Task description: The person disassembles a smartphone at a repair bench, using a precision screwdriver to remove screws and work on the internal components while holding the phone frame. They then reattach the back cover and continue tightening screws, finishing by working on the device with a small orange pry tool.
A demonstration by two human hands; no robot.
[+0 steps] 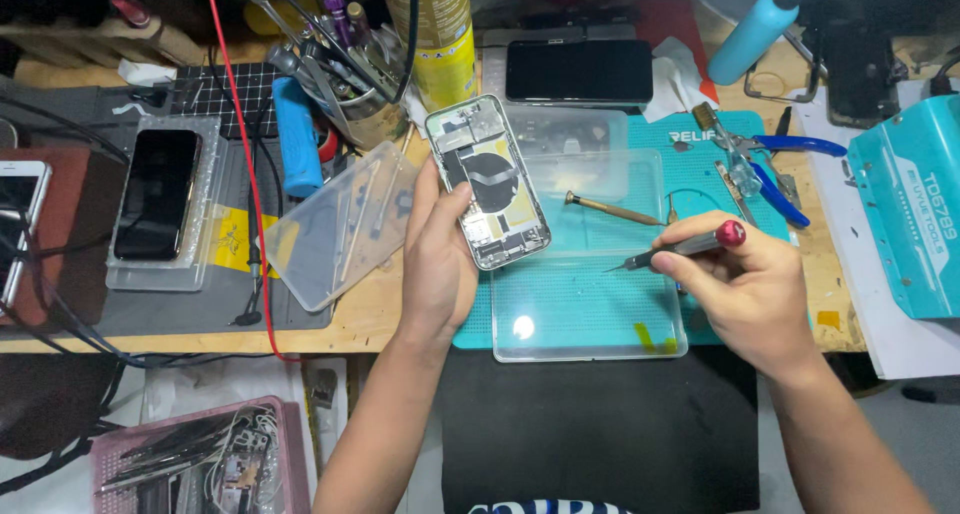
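Observation:
My left hand (pixel 437 259) holds an opened phone body (pixel 487 182) tilted upright, its inner parts and dark round coil facing me. My right hand (pixel 745 289) grips a slim screwdriver (pixel 680 248) with a red cap, its tip pointing left toward the phone but a short way off from it. Both hands hover over a clear plastic tray (pixel 585 319) on a teal work mat (pixel 700 174).
A clear lid (pixel 335 224) leans to the left, beside a blue cylinder (pixel 297 139). Two dark phones (pixel 160 194) (pixel 578 71) lie on the bench. Blue-handled pliers (pixel 790 169), a wooden-handled tool (pixel 612 209), a yellow spray can (pixel 440 34) and a teal machine (pixel 915 199) surround the mat.

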